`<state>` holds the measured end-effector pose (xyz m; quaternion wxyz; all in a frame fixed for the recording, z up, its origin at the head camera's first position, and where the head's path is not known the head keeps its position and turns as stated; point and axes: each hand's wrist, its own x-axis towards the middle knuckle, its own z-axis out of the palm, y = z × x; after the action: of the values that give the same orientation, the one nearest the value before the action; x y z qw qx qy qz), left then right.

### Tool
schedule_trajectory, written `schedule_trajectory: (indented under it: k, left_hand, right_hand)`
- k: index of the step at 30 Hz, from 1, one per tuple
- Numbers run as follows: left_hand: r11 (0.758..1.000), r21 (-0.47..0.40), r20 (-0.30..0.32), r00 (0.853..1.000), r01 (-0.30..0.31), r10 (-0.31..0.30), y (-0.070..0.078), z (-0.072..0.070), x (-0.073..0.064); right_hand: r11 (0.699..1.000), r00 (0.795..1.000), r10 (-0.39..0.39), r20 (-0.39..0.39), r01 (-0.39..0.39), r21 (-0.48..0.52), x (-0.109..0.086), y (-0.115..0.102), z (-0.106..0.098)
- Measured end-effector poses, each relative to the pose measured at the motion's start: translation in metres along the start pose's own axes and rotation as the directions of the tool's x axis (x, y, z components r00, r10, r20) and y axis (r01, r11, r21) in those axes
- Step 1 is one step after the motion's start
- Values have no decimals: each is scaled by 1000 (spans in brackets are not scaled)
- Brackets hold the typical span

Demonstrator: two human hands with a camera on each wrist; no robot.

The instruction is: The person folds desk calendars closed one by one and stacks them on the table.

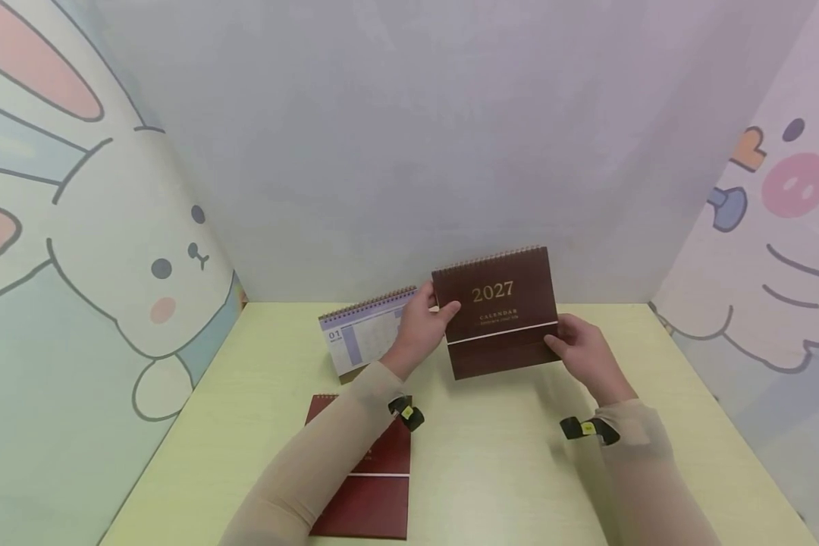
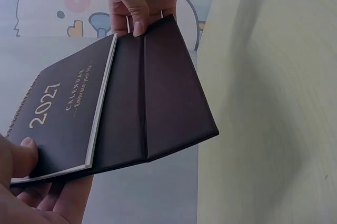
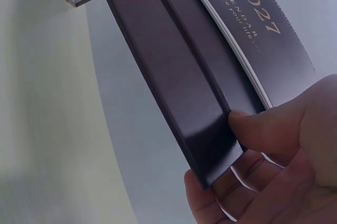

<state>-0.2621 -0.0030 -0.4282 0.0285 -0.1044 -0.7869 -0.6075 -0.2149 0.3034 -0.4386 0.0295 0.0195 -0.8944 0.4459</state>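
Observation:
A dark maroon 2027 desk calendar (image 1: 498, 307) is held up above the table, tilted, its spiral binding along the top. My left hand (image 1: 419, 326) grips its left edge, thumb on the front cover and fingers behind. On the lower right corner, my right hand (image 1: 587, 353) pinches the base flap (image 3: 174, 71) between thumb and fingers. Behind my left hand stands a second desk calendar (image 1: 365, 337), open at a white and purple page marked 01. A red calendar (image 1: 375, 504) lies flat on the table, partly hidden under my left forearm.
The pale yellow table (image 1: 491, 470) runs back to a grey wall (image 1: 409, 136). Side panels with a cartoon rabbit (image 1: 130, 250) and a cartoon pig (image 1: 744, 258) flank it. Each wrist carries a black strap.

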Motion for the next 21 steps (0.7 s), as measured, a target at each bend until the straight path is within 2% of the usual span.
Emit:
schedule_trajectory:
  k: [9,21]
  left_hand:
    - [1000,7,-19,999,-28,28,5,-7,-7]
    - [998,-53,-33,999,-16,15,6,-18,-20]
  right_hand:
    - [999,999,-34,38,33,28,0,-5,-3]
    - [997,994,-56,93,52,48,-6,-15,-6]
